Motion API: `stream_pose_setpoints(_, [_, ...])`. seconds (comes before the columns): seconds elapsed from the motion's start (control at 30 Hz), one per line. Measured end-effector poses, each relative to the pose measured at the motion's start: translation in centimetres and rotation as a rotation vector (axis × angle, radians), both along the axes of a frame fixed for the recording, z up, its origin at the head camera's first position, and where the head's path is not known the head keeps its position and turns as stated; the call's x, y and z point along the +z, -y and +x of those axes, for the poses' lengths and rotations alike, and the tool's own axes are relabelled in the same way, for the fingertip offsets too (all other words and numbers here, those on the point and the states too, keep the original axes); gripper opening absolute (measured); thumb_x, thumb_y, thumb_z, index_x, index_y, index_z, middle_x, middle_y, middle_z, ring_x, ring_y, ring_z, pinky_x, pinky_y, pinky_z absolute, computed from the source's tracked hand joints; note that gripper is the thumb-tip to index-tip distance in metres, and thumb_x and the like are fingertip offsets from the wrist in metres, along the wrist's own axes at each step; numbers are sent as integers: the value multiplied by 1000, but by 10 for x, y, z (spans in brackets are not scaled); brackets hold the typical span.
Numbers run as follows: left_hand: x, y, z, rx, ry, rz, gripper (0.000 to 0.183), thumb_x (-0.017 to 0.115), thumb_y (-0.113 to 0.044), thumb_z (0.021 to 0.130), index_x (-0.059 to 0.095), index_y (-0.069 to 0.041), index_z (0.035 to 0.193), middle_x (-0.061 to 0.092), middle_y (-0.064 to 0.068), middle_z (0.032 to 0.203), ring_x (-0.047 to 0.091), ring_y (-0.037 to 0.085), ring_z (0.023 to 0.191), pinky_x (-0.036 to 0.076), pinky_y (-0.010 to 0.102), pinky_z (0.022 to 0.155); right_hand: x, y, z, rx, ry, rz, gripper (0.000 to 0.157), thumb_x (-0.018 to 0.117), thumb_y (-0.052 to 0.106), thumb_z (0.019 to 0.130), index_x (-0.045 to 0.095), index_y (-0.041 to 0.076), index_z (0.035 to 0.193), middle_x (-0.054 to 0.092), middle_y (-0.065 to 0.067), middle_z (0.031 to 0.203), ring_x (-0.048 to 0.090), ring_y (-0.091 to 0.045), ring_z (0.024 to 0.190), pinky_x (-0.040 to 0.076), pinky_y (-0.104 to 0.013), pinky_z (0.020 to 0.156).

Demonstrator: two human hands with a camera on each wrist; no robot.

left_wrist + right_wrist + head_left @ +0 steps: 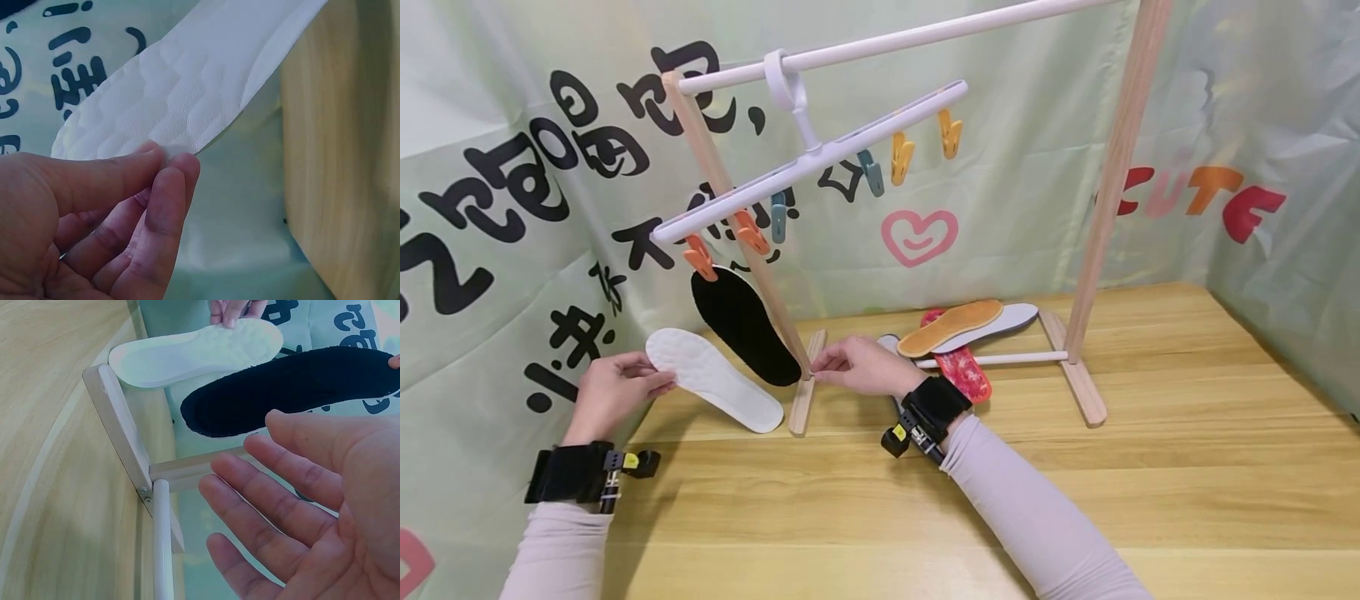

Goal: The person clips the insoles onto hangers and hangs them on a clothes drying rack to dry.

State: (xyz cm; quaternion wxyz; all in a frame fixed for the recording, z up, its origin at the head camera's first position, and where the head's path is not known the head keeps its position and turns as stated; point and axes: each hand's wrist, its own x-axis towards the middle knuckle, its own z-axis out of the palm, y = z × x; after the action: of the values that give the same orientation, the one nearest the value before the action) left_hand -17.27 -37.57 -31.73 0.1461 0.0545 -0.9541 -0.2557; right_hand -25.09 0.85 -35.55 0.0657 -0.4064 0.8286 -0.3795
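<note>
My left hand (615, 392) pinches the edge of a white insole (715, 379) between thumb and fingers, near its wide quilted end. Behind it a black insole (741, 321) hangs from an orange clip (700, 258) at the low left end of a white hanger (812, 158). My right hand (868, 367) is beside the left post of the wooden rack. In the right wrist view its fingers (269, 519) are spread and loosely bent, holding nothing, just short of the black insole. The left wrist view shows the white insole's dimpled surface (169, 94) up close.
Several more clips, including a yellow clip (951, 135), hang from the hanger. The hanger hooks over the rack's white top bar (910, 35). Right of my right hand lie an orange insole (951, 327), a grey-white insole (1000, 325) and a red patterned insole (966, 377), on and around the lower bar.
</note>
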Motion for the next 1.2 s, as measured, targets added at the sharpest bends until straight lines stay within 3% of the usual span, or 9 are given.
stream_pose_setpoints(0.33, [15,-14,15,-56,-21,25,30,81,-36,98,78,-6,101,84,5,93,72,-3,78,43,16,75,0,0,1,17,-14,-1,23,69,20,106,78,5,121,81,-6,119,75,-19,111,59,-33,102])
stream_pose_setpoints(0.47, [19,-20,19,-72,-38,20,29,81,-37,98,80,-8,104,84,4,93,71,-5,77,43,16,76,0,0,1,20,-7,0,23,69,19,107,78,5,122,81,-6,119,75,-18,111,59,-28,100])
stream_pose_setpoints(0.9, [34,-44,28,-156,-100,-29,19,80,-35,99,80,-16,100,84,0,88,75,-2,76,48,17,69,2,-1,3,22,4,-11,22,71,21,106,79,7,120,81,-5,119,76,-17,110,58,-25,99])
stream_pose_setpoints(1.2, [42,-65,30,-213,-108,-19,13,80,-28,99,79,-16,99,84,3,88,74,-3,75,51,17,66,3,1,4,27,5,-16,24,71,21,106,77,5,122,81,-7,119,76,-18,111,58,-25,100])
